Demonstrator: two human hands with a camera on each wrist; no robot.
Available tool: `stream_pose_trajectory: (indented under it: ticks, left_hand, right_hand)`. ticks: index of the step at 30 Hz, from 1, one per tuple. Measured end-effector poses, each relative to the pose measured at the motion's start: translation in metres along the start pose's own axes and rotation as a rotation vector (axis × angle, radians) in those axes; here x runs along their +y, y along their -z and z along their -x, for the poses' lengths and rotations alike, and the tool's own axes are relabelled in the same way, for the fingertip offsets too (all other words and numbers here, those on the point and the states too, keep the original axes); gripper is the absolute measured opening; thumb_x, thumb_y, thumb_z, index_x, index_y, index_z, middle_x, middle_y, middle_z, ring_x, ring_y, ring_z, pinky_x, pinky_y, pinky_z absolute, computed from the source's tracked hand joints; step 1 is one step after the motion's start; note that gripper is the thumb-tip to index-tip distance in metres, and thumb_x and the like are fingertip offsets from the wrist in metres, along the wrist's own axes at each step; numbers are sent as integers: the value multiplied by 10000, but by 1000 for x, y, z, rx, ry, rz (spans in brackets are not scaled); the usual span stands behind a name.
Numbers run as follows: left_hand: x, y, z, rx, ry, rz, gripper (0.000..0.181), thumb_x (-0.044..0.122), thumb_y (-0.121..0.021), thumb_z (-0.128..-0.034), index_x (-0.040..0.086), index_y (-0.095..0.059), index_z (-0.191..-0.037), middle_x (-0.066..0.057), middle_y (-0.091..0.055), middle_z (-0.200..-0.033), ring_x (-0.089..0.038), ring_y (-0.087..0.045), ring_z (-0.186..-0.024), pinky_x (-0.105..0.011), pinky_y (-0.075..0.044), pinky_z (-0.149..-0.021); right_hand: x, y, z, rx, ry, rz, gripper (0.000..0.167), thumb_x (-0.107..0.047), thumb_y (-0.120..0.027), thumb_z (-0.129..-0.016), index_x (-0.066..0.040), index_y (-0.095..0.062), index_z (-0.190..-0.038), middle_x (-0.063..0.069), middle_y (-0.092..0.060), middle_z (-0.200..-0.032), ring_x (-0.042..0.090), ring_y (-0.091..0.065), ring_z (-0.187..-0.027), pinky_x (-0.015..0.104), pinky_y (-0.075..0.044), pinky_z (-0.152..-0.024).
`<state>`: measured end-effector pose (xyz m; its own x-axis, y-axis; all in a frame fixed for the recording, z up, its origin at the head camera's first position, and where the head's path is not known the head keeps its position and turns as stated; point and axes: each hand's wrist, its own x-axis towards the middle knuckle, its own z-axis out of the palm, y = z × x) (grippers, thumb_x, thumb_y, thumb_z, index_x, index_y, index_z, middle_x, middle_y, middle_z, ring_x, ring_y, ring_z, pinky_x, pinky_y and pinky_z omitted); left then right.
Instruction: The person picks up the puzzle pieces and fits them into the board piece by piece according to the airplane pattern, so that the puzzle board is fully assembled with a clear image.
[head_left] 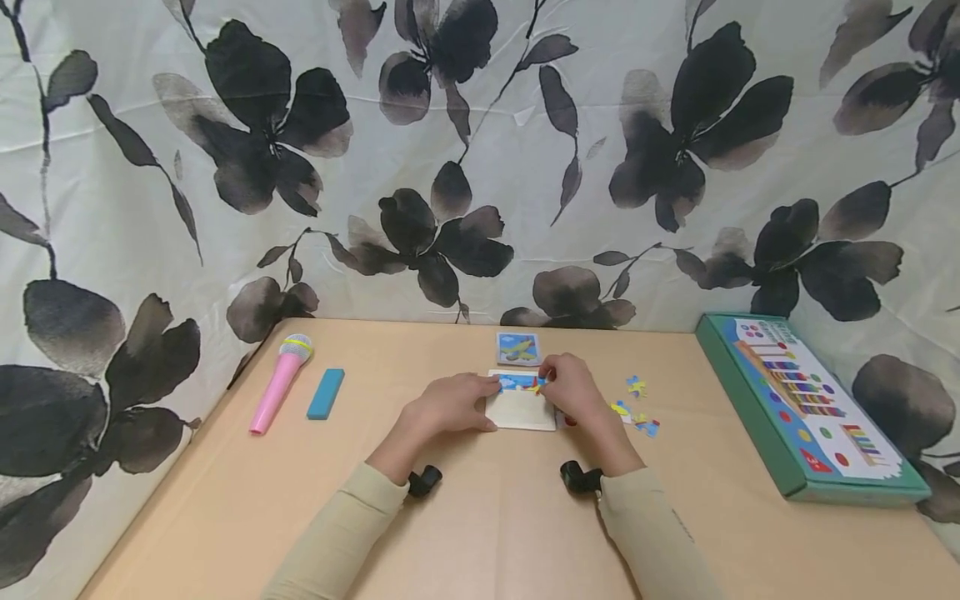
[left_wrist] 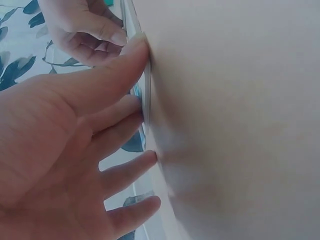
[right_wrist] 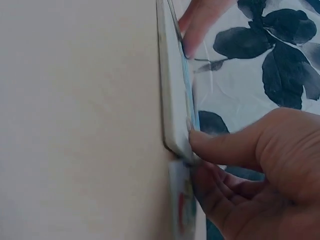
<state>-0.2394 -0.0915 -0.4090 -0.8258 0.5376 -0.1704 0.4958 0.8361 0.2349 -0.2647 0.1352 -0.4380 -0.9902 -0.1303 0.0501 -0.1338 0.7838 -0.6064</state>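
A pale puzzle tray (head_left: 522,412) lies mid-table, with blue picture pieces (head_left: 517,382) along its far side. My left hand (head_left: 453,404) rests at its left edge. In the left wrist view the fingers (left_wrist: 127,170) of that hand are spread and fairly straight, and the thumb touches the tray's near edge. At the far right corner my right hand (head_left: 576,390) pinches a small red-and-yellow puzzle piece (head_left: 538,386), mostly hidden by the fingertips. In the right wrist view its thumb (right_wrist: 220,146) lies against the tray's edge and the other fingers are curled.
Loose puzzle pieces (head_left: 636,386) lie right of the tray. Behind it is a picture card (head_left: 517,349) with a yellow plane. A pink toy microphone (head_left: 279,387) and a blue block (head_left: 326,394) lie left. A green-edged game box (head_left: 813,408) stands at the right, before a flowered cloth.
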Motion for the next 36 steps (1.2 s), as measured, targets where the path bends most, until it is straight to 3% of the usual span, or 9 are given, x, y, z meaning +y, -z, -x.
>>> stream_pose_trajectory:
  ticks: [11, 21, 27, 36]
  left_hand:
    - [3, -2, -1, 17, -1, -7, 719, 434, -759, -853, 193, -496, -1476, 54, -446, -1559, -233, -410, -1456, -461, -425, -1124]
    - [4, -3, 2, -10, -8, 51, 704, 402, -750, -869, 169, -490, -1480, 25, -437, -1568, -250, -391, -1467, -480, -391, -1152]
    - [2, -3, 3, -13, -2, 28, 705, 419, -732, -879, 180, -475, -1491, 45, -418, -1579, -244, -362, -1485, -473, -375, -1167]
    - [0, -3, 2, -20, 4, 20, 719, 428, -725, -883, 189, -453, -1504, 54, -402, -1587, -248, -346, -1494, -473, -368, -1171]
  right_hand:
    - [11, 45, 12, -36, 45, -45, 209, -70, -638, -924, -22, -689, -1121, 101, -631, -920, 235, -533, -852, 309, -466, -739]
    - [23, 61, 24, -125, 88, 19, 228, -50, -606, -922, -18, -691, -1131, 95, -652, -967, 234, -550, -885, 347, -501, -802]
    - [37, 74, 33, -142, 116, 47, 236, -59, -618, -917, -25, -689, -1139, 100, -673, -1008, 228, -573, -910, 377, -521, -833]
    - [57, 86, 36, -136, 47, 27, 269, -93, -620, -934, -30, -667, -1191, 142, -673, -1096, 278, -600, -995, 456, -542, -908]
